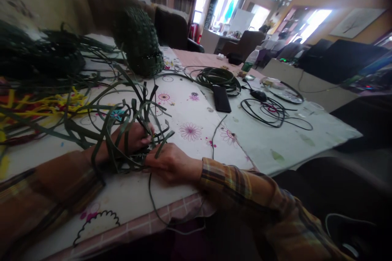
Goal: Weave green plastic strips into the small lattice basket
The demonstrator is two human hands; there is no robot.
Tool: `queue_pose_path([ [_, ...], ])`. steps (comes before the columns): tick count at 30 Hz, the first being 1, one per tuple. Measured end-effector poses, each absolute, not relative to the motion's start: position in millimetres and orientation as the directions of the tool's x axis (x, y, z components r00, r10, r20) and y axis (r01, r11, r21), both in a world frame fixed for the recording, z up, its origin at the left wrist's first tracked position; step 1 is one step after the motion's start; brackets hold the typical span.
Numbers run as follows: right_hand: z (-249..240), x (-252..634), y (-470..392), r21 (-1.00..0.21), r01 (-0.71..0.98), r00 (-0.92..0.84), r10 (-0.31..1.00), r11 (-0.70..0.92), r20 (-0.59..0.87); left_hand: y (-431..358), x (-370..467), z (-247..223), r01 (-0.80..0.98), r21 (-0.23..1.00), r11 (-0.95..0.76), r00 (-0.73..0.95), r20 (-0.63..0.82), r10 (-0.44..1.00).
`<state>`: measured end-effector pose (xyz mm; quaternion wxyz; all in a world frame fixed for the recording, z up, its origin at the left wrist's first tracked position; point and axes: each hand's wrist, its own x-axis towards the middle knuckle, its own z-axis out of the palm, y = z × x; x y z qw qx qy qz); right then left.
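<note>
Dark green flat strips [112, 142] cross and curl in a loose, partly woven bundle on the flowered tablecloth [190, 130]. My left hand [137, 136] is among the strips, its fingers closed on them near the bundle's centre. Just right of it, my right hand [171, 163] pinches the strips at the bundle's right edge. The fingertips of both hands are partly covered by strips. A thin cord [151, 195] hangs from beneath my right hand over the table edge.
Behind stands a green woven basket [139, 43]. Yellow strips [61, 104] lie at left. Further right are a coil of green strip [219, 79], a dark phone-like object [221, 99], black cables [266, 112] and a bottle [251, 59]. Chairs and people are in the background.
</note>
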<state>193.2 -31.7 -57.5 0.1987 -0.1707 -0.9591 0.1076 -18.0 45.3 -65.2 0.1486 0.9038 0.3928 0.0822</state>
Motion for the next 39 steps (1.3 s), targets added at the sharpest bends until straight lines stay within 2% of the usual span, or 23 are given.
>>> queue_pose_path([
  [4,-58.3,192.8,-31.4,-0.266,0.277,-0.868,0.360,0.923,0.343,46.0,-14.9,-59.3,0.729,0.411,-0.548,0.614,-0.037,0.788],
  [12,-56.5,193.8,-31.6,-0.285,0.256,-0.883,0.343,0.924,0.320,47.1,-15.2,-65.2,0.761,0.285,-0.583,0.625,-0.081,0.777],
  [18,-56.5,192.1,-31.9,-0.288,0.268,-0.880,0.355,0.920,0.316,43.2,-13.3,-60.7,0.649,0.275,-0.710,0.735,0.017,0.678],
  [21,-56.5,191.9,-32.1,-0.287,0.268,-0.880,0.355,0.920,0.316,38.0,-8.8,-55.5,0.720,0.265,-0.641,0.667,-0.009,0.745],
  [23,-56.4,192.3,-32.1,-0.292,0.263,-0.878,0.353,0.920,0.322,35.6,-8.1,-53.5,0.741,0.325,-0.587,0.642,-0.086,0.762],
  [25,-56.3,192.8,-32.0,-0.305,0.248,-0.874,0.349,0.920,0.340,34.9,-10.4,-53.5,0.716,0.439,-0.542,0.649,-0.132,0.750],
  [28,-56.7,193.1,-31.8,-0.315,0.231,-0.870,0.341,0.920,0.357,35.3,-16.4,-55.9,0.692,0.524,-0.497,0.610,-0.057,0.790],
  [33,-59.3,191.6,-31.4,-0.300,0.239,-0.869,0.341,0.924,0.358,36.1,-18.1,-58.7,0.726,0.372,-0.578,0.582,0.116,0.805],
  [35,-59.9,190.8,-31.0,-0.300,0.238,-0.866,0.342,0.924,0.365,37.1,-16.6,-58.4,0.704,0.328,-0.630,0.626,0.131,0.769],
  [39,-59.3,191.2,-31.0,-0.308,0.226,-0.864,0.336,0.924,0.374,37.9,-14.6,-57.3,0.684,0.316,-0.658,0.651,0.143,0.745],
])
